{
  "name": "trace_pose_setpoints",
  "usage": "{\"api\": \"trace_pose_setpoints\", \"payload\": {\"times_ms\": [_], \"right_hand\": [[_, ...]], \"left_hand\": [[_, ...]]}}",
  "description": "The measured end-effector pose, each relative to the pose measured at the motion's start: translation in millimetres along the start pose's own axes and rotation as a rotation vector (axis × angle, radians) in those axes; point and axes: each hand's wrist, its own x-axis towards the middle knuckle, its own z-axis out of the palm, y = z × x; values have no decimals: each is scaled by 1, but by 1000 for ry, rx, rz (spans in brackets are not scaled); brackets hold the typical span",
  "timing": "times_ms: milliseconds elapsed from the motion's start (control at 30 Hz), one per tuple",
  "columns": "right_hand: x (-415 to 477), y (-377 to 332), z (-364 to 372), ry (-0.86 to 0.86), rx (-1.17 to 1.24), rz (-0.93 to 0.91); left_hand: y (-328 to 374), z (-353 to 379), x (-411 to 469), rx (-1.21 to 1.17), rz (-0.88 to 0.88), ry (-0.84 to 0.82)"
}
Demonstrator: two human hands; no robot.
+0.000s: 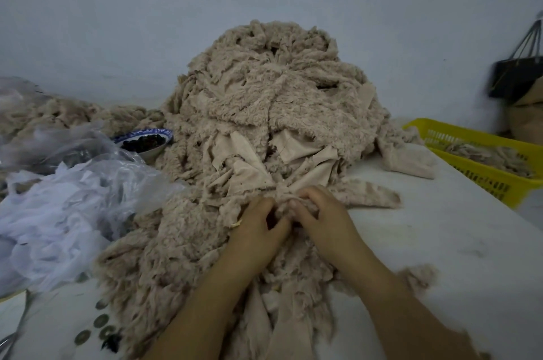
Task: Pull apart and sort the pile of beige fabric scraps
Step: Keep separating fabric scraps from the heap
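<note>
**A:** Where does the work sit?

**B:** The pile of beige fabric scraps (273, 112) fills the centre of the frame. It is heaped tall against the wall, and its foot spills down the worktop (440, 227) to the lower edge. Both hands are at that foot, lower centre.

**A:** What could go wrong from here?

**B:** The scraps look fleecy and tangled together. A hard pull this low may drag the heap above forward. It could then slump onto the bowl (147, 139), left of centre, whose rim already touches the pile, or onto the plastic bags (58, 198) beside it. A snagged piece might also shed fluff or tear instead of coming free.

**A:** And the fingers?

**B:** Those of the left hand (258, 224) are curled, pinching a bunched scrap (283, 198). The right hand (323, 212) has its fingers (311, 193) bent over the same bunch from the other side. The two hands almost meet. I cannot tell whether the right thumb is under the cloth.

**A:** Where would sorted pieces go?

**B:** Probably the yellow basket (482, 160) at the right edge. It holds some beige scraps and is well apart from the hands.
</note>
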Motion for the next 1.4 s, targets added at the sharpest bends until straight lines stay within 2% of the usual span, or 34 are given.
{"api": "trace_pose_setpoints", "payload": {"times_ms": [67, 133, 300, 400, 500, 567, 600, 667, 767, 833, 867, 933, 1033, 1067, 1167, 1233, 1300, 1400], "right_hand": [[-4, -10, 5, -6, 116, -77], [-7, -17, 8, 22, 170, -90], [-1, -15, -5, 249, 451, 146], [-1, -11, -6, 154, 461, 161], [-4, -12, -1, 48, 440, 131], [-4, -11, 1, 62, 370, 103], [-2, -10, 0, 52, 310, 116], [0, -4, -1, -23, 172, 163], [1, -1, -2, -53, -24, 120], [0, -2, -6, 68, -36, 136], [0, -2, -9, 137, 4, 154], [0, -3, -13, 221, 110, 163], [-2, -8, -13, 221, 196, 107], [-2, -10, -12, 215, 202, 90], [-2, -12, -11, 218, 237, 74], [-2, -12, -10, 236, 220, 71], [-1, -10, -11, 267, 195, 93], [2, 2, -18, 315, 199, 272]], "left_hand": [[7, 0, -2, -131, 53, -12], [10, -1, -3, -184, 35, 4], [6, -4, -2, 14, 40, 4], [6, -5, -2, -61, -6, 73], [8, -10, -3, -442, -129, 210], [11, -16, -1, -768, -231, 291], [12, -19, 0, -952, -255, 275], [16, -26, -2, -1275, -268, 133], [16, -31, -5, -1541, -241, -81], [16, -36, -6, -1709, -230, -64], [16, -38, -5, -1764, -266, 25], [13, -40, -3, -1704, -364, 228], [13, -34, -4, -1203, -541, 201], [14, -32, -4, -1032, -510, 160], [19, -27, -7, -600, -255, 21], [23, -22, -8, -455, -195, -67], [24, -24, -9, -533, -209, -43], [17, -38, -7, -1004, -260, 151]]}}
